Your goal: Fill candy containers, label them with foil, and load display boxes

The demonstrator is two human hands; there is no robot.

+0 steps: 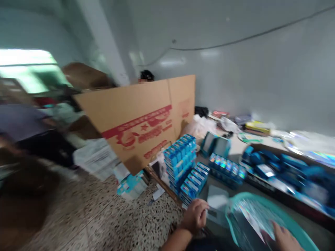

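Note:
Near the bottom centre is my left hand (195, 214), its fingers curled, beside a pale grey flat device (217, 202) on the table; whether it holds anything is hidden. My right hand (285, 237) reaches into a teal basket (231, 223) at the lower right, over clear plastic packets (259, 212). Its lower part is cut off by the frame and its grip is unclear. Ahead of my left hand stand stacked blue boxes (180, 160), with a lower row of blue boxes (195, 181) in front and another row (227, 170) to the right.
A large cardboard sheet (141, 122) stands upright left of the stacks, with a person's head (147, 76) behind it. An open carton (261, 183) of blue packs lies at right. Another person (23, 129) is blurred at left. White bundles (95, 157) sit on the speckled floor (117, 219).

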